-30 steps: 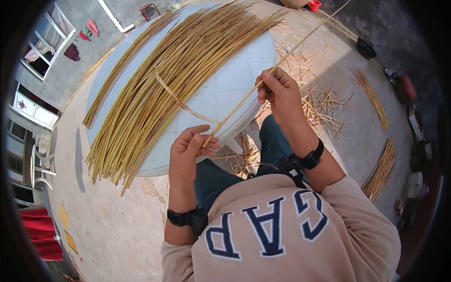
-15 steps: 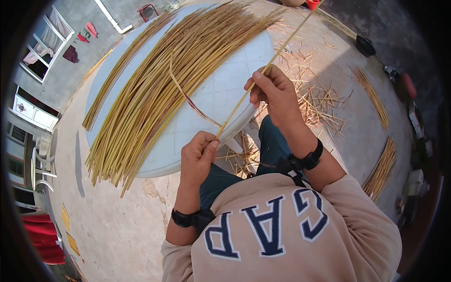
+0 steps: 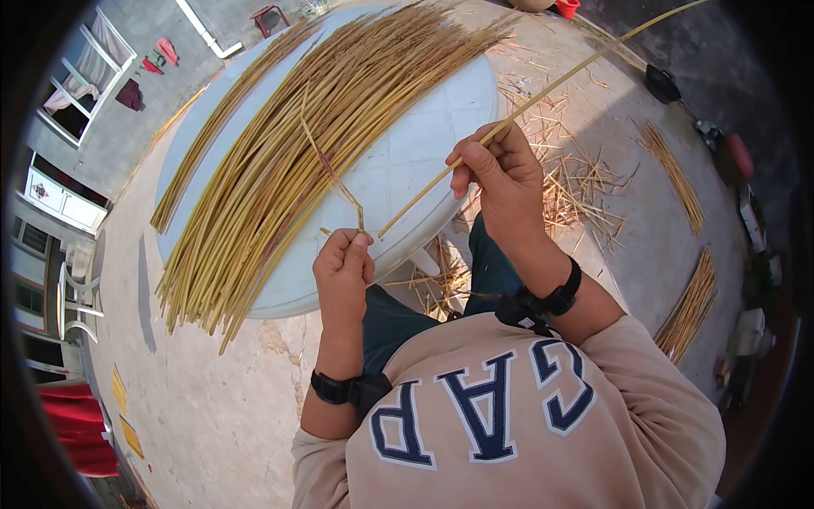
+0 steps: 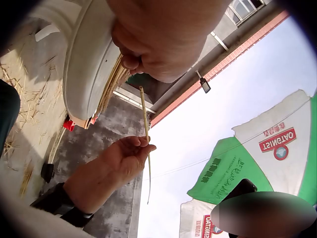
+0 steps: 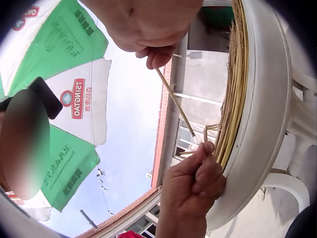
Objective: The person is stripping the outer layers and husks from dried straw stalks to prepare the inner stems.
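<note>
In the head view my right hand (image 3: 511, 188) pinches a long, thin straw stalk (image 3: 560, 81) that slants from the near table edge up to the upper right. The stalk's lower end stands apart from my left hand (image 3: 343, 271). Between thumb and curled fingers, that left hand pinches a dry, bent strip of husk (image 3: 320, 159), which reaches over the straw pile. A short stub (image 3: 326, 231) sticks out beside its fingers. The large pile of straw stalks (image 3: 288, 170) lies across the white round table (image 3: 415, 161), feathery heads toward the far side.
A smaller bundle of stalks (image 3: 216, 127) lies along the table's left side. Straw scraps (image 3: 581, 191) litter the floor at right, near two more bundles, one of them the nearer bundle (image 3: 685, 305). A white chair (image 3: 78, 301) stands at left.
The stalk's lower end has come out of my left hand and now stands clear of it. The husk strip, joined to the stalk before, is now bent and held in the left fingers.
</note>
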Tool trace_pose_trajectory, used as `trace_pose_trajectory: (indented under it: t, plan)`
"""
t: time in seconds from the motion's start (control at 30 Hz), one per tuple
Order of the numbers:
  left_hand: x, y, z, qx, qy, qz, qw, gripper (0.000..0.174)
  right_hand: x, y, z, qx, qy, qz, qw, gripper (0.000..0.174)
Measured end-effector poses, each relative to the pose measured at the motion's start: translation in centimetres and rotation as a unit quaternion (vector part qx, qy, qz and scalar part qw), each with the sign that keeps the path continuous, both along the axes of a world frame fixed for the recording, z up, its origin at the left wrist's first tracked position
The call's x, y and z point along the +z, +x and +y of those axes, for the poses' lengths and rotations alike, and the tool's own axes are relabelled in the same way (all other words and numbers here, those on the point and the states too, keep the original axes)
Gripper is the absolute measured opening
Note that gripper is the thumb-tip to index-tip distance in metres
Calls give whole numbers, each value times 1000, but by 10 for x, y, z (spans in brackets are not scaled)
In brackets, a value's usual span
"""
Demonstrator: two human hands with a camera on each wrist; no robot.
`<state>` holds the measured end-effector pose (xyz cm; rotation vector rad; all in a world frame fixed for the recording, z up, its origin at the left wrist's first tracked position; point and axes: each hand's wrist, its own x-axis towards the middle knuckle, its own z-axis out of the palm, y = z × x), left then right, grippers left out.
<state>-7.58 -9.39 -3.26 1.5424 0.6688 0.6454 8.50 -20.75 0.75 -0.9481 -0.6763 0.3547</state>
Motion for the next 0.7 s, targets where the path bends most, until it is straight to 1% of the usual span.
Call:
trace_pose_trajectory:
  t: [0.03, 0.07, 0.1, 0.13, 0.2, 0.23, 0.27, 0.3, 0.33, 0.47, 0.53, 0.57, 0.63, 0.67, 0.7]
  plan:
    - [0, 0, 2, 0, 0, 0, 1000, 14, 3, -2, -3, -4, 28, -11, 1000, 11]
    - [0, -1, 5, -2, -37, -29, 999, 15, 6, -3, -5, -6, 55, -22, 998, 11]
    - [0, -3, 7, -5, -74, -58, 996, 17, 10, -2, -7, -6, 55, -22, 998, 11]
    - [-1, -4, 7, -5, -73, -59, 996, 17, 14, 0, -8, -8, 51, -24, 998, 11]
    - [-2, -5, 8, -67, -44, -17, 997, 16, 17, 8, -8, -16, 49, -28, 998, 12]
    - [-1, -7, 7, -72, -42, -18, 996, 16, 15, 15, -8, -10, 25, -13, 1000, 12]
    - [0, -9, 7, -167, -15, 31, 985, 15, 13, 20, -9, -4, 0, 3, 1000, 12]
    - [1, -11, 7, -259, 12, 79, 963, 15, 12, 22, -9, -5, 0, 0, 1000, 12]
    - [3, -13, 8, -305, 2, 158, 939, 17, 10, 24, -10, 7, -4, 14, 1000, 12]
    - [7, -14, 2, -274, 20, 140, 951, 22, 3, 25, -8, 44, -25, 48, 998, 11]
    - [9, -12, 2, -185, -7, 18, 983, 28, -1, 21, -5, 52, -43, 54, 996, 11]
    - [10, -11, 3, -190, -1, 13, 982, 28, -2, 21, -3, 56, -59, 54, 995, 11]
    - [9, -10, 0, -188, -25, -32, 981, 33, -7, 19, 0, 93, -63, 53, 992, 12]
    - [7, -9, -1, -169, -20, -25, 985, 25, -9, 16, 3, 103, -69, 61, 990, 13]
    - [7, -10, -2, -177, -15, -32, 984, 25, -11, 13, 5, 114, -75, 73, 988, 13]
